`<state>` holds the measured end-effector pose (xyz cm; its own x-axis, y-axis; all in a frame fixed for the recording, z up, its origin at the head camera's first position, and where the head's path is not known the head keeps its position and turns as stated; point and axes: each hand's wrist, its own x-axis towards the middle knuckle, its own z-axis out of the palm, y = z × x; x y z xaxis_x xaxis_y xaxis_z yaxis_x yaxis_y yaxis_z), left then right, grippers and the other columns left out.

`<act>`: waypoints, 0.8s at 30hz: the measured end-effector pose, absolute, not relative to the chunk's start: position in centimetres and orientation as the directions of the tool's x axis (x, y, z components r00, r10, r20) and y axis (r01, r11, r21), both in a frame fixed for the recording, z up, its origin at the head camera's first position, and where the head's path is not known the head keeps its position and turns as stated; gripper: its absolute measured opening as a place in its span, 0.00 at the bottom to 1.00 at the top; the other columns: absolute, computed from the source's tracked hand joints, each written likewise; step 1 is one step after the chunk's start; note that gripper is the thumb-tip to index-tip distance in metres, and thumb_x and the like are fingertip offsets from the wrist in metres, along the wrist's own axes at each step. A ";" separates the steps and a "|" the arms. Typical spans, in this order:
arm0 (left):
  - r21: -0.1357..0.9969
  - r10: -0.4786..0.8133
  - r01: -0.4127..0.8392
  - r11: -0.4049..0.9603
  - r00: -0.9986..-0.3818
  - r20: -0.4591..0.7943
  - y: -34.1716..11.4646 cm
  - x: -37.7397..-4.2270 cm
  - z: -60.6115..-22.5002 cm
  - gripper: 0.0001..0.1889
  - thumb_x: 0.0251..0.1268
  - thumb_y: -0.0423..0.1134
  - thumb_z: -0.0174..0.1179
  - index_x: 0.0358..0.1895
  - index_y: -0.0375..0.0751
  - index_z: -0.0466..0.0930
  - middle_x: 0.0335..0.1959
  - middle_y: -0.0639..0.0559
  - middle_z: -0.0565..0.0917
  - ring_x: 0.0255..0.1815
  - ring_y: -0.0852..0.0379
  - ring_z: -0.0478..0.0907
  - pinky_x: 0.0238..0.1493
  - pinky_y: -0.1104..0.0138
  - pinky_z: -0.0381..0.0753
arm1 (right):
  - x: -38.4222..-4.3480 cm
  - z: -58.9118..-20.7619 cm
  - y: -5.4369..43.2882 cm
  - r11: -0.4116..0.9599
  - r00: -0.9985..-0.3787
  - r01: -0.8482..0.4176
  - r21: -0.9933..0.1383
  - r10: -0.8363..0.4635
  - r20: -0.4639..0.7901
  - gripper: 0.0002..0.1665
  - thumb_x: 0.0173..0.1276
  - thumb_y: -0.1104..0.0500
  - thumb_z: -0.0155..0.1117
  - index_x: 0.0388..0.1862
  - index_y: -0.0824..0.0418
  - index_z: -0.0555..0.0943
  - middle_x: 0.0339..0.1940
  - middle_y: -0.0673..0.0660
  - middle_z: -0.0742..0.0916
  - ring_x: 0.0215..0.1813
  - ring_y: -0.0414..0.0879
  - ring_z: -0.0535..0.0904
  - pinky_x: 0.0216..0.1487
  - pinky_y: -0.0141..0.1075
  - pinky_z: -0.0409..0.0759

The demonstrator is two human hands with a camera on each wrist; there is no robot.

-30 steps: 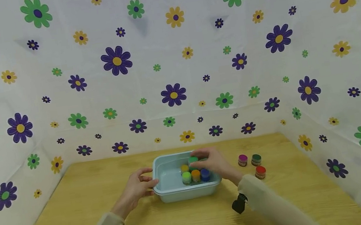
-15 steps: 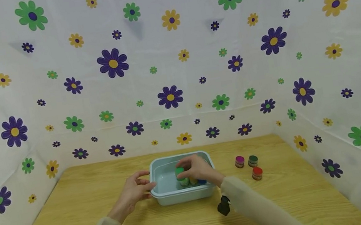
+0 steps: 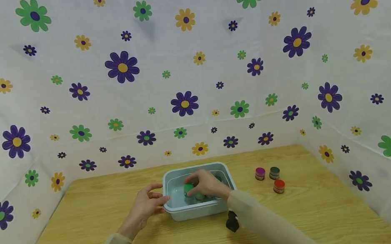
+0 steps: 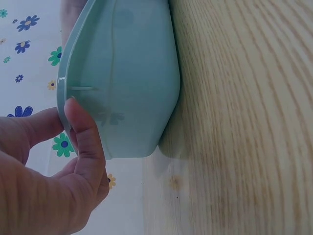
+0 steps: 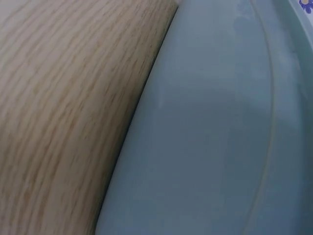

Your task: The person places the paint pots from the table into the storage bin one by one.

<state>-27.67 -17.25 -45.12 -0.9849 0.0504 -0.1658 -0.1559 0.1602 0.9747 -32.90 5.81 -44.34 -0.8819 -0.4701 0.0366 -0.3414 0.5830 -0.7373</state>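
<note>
A light blue plastic basin [image 3: 201,211] stands on the wooden table. My left hand [image 3: 146,207] pinches its left rim between thumb and fingers; the left wrist view shows the same hand [image 4: 73,161] at the rim [image 4: 62,88]. Inside the basin, my right hand [image 3: 206,183] holds a small paint jar with a green lid [image 3: 188,188] between thumb and fingers, left of the middle. Several other small jars [image 3: 200,197] lie partly hidden beneath that hand. Only the basin's outer wall [image 5: 205,122] and the table show in the right wrist view.
To the right of the basin, three small jars stand on the table: one with a magenta lid [image 3: 260,173], one dark green [image 3: 274,172] and one red [image 3: 279,186]. A white flower-printed sheet [image 3: 159,81] hangs behind the table [image 3: 116,201] and at its sides.
My right hand has carried the green-lidded jar from the basin's right part leftward and lowered it inside. My left hand has stayed on the rim. The head view has shifted slightly.
</note>
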 end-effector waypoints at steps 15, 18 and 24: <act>0.973 0.051 -0.164 0.165 -0.983 -0.174 -17.3 -27.6 -45.0 0.30 0.61 0.31 0.67 0.66 0.39 0.69 0.43 0.41 0.75 0.36 0.51 0.81 0.34 0.61 0.86 | -33.7 -44.8 5.1 0.628 -0.896 -0.321 -0.709 -0.444 0.012 0.21 0.57 0.64 0.75 0.51 0.60 0.85 0.50 0.55 0.88 0.48 0.47 0.81 0.54 0.44 0.80; 0.973 0.050 -0.163 0.165 -0.984 -0.174 -17.3 -27.6 -44.9 0.29 0.61 0.31 0.66 0.66 0.39 0.69 0.43 0.41 0.75 0.36 0.51 0.81 0.34 0.61 0.86 | -33.8 -45.0 5.1 0.628 -0.899 -0.322 -0.708 -0.437 0.021 0.21 0.56 0.65 0.75 0.51 0.61 0.85 0.50 0.57 0.87 0.49 0.49 0.81 0.53 0.45 0.81; 0.975 0.053 -0.158 0.157 -0.984 -0.168 -17.2 -27.6 -44.8 0.29 0.62 0.31 0.66 0.66 0.39 0.68 0.42 0.42 0.76 0.34 0.53 0.81 0.33 0.62 0.86 | -34.1 -45.3 4.9 0.629 -0.903 -0.334 -0.702 -0.427 0.047 0.19 0.58 0.67 0.73 0.51 0.62 0.85 0.50 0.58 0.88 0.50 0.51 0.81 0.53 0.46 0.81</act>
<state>-27.59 -17.21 -44.82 -0.9843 0.0532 -0.1684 -0.1583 0.1566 0.9749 -34.07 4.94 -45.25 -0.9032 -0.4266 0.0468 -0.3336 0.6293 -0.7019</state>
